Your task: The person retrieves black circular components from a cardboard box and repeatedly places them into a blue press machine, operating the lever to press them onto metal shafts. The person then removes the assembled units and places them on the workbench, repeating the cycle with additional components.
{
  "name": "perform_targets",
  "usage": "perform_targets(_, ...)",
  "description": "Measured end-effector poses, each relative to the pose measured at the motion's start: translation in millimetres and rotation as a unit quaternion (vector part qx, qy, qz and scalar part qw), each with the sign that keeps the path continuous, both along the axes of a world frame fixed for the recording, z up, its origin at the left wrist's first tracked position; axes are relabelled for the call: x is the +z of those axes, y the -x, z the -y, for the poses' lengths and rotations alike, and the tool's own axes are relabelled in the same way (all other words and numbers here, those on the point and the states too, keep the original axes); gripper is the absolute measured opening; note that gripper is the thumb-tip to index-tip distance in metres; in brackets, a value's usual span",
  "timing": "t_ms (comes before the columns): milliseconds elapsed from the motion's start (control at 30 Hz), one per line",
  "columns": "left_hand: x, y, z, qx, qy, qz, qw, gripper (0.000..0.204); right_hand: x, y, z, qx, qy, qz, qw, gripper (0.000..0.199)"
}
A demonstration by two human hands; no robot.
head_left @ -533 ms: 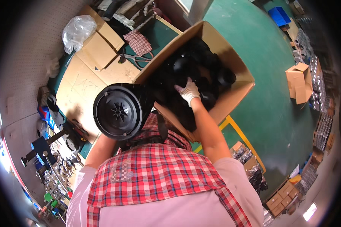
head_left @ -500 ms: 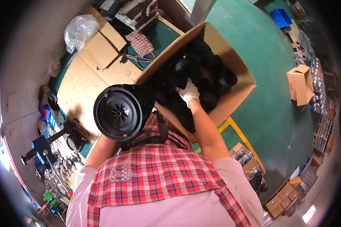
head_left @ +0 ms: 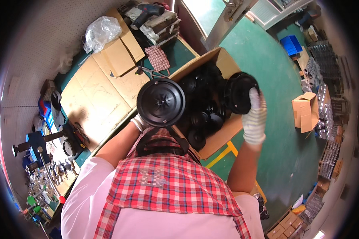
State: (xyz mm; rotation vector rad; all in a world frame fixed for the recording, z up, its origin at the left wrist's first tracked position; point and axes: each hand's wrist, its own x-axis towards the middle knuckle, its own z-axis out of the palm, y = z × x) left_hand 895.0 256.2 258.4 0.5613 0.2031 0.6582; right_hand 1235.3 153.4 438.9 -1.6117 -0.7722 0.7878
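Note:
In front of my chest, a black round plastic housing (head_left: 162, 104) with a star-shaped centre is held by my left hand (head_left: 138, 122). That gloved hand shows only at the housing's lower left edge; its fingers are hidden behind. My right hand (head_left: 254, 121), in a white striped glove, grips a second black round housing (head_left: 238, 93) by its right rim, above the right side of an open cardboard box (head_left: 226, 133). Inside the box lie several more black round parts (head_left: 203, 119), heaped together.
A bench at left carries flattened cardboard (head_left: 95, 87), a clear plastic bag (head_left: 102, 32), a checked cloth (head_left: 157, 58), scissors (head_left: 155, 73) and a power drill (head_left: 147, 15). A blue clamp tool (head_left: 38, 147) stands nearer. Across the green floor are a small carton (head_left: 305, 112) and a blue bin (head_left: 291, 45).
My right hand has come up out of the box to the right, now with a black housing in it. The left housing appears farther right and turned more face-up.

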Motion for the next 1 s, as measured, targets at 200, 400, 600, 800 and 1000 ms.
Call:
perform_targets(200,72,-40,13,0.083,-0.247,-0.194,0.946,0.055,77,118,-19,0.180,-0.059,0.085,0.978,0.039)
perform_targets(400,80,-45,19,0.063,-0.199,-0.184,0.960,0.047,43,125,-24,0.201,-0.020,0.200,0.959,0.038)
perform_targets(600,57,-39,16,0.060,-0.199,-0.177,0.962,0.047,48,125,-25,0.199,-0.042,0.141,0.969,0.043)
perform_targets(800,-46,35,20,0.035,0.002,-0.123,0.992,0.047,-58,21,-51,0.028,-0.004,0.143,0.989,0.048)
perform_targets(1000,-59,121,29,0.108,0.077,-0.173,0.976,0.045,-269,76,-40,0.226,0.377,0.328,0.837,0.077)
